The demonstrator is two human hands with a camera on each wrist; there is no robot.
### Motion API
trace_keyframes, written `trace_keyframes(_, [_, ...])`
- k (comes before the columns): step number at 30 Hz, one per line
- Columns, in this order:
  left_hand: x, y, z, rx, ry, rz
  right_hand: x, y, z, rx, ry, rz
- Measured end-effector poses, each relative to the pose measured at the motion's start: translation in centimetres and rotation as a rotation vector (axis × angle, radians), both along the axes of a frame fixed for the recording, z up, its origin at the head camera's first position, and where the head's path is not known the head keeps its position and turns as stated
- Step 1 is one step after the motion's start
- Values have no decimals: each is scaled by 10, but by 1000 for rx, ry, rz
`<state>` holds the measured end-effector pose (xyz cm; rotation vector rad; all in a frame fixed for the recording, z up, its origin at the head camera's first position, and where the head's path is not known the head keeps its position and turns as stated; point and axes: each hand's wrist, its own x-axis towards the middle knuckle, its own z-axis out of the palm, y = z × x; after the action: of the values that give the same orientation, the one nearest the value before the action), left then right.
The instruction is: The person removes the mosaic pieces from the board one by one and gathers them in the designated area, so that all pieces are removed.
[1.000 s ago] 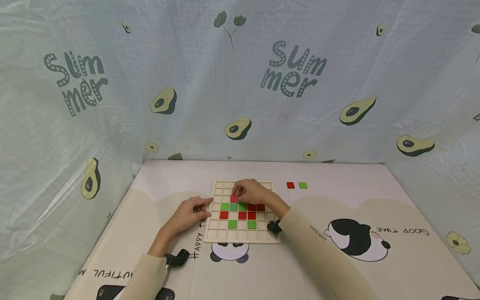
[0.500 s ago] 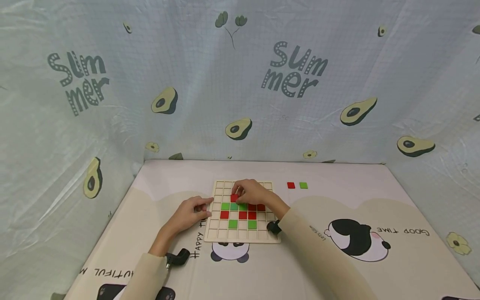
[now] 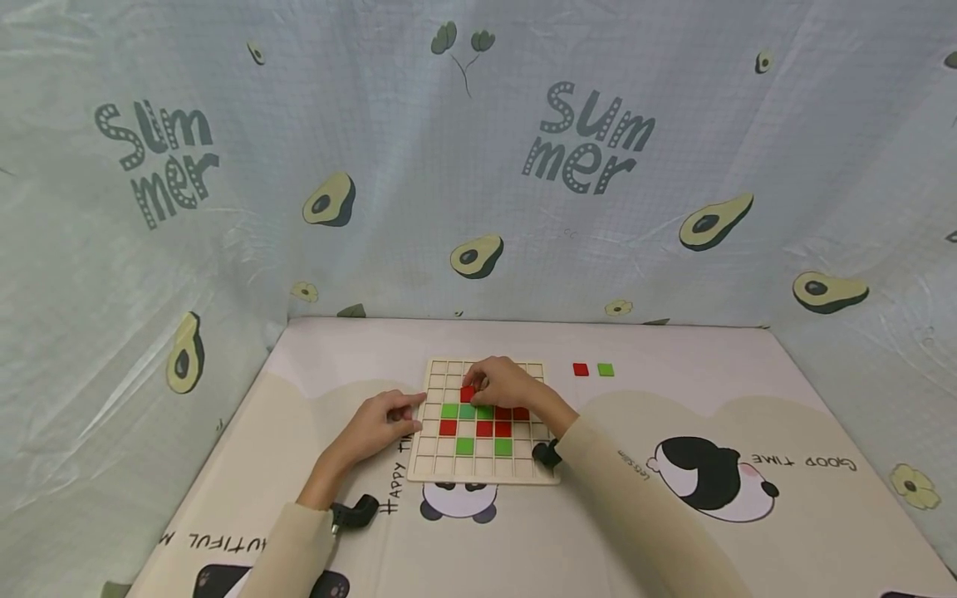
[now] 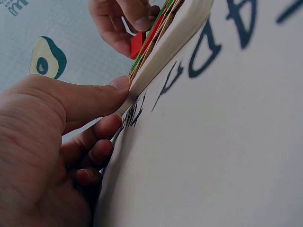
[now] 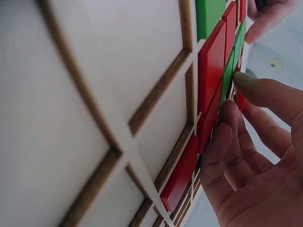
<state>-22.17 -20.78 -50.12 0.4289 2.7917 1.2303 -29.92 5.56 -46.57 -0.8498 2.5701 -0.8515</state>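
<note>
My right hand (image 3: 503,380) is over the wooden grid board (image 3: 443,470), pinching a red square tile (image 3: 467,394) between thumb and fingertips. In the left wrist view this red tile (image 4: 137,45) stands tilted at the board's surface. The right wrist view shows it mostly hidden behind the thumb. My left hand (image 3: 377,425) rests beside the board, index finger and thumb touching its left edge. In the left wrist view the left thumb (image 4: 97,99) meets that edge. Several red tiles (image 3: 484,428) and green tiles (image 3: 465,446) sit in cells around the board's middle.
A loose red tile (image 3: 581,370) and a loose green tile (image 3: 606,370) lie on the table to the right of the board. The tablecloth (image 3: 568,540) has printed pandas and lettering. A patterned curtain (image 3: 389,274) encloses the table's back and sides.
The red tile under my right fingers has tilted and shifted slightly away from me. Both hands otherwise stay almost in place; the head view has shifted very slightly.
</note>
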Motion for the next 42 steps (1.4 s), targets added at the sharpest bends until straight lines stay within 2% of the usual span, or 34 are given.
trace_keyframes(11, [1,1,0,7,3,4,-1,6,-1,-45,-6,-29])
trace_keyframes(19, [1,1,-1,3,15,-4,5,16,8,-76,30,-52])
trace_keyframes(29, [1,0,-2,7,23,-7,7,38,16,-126,84,-52])
trace_keyframes(42, [1,0,-2,3,25,-8,11,75,22,-153,98,-99])
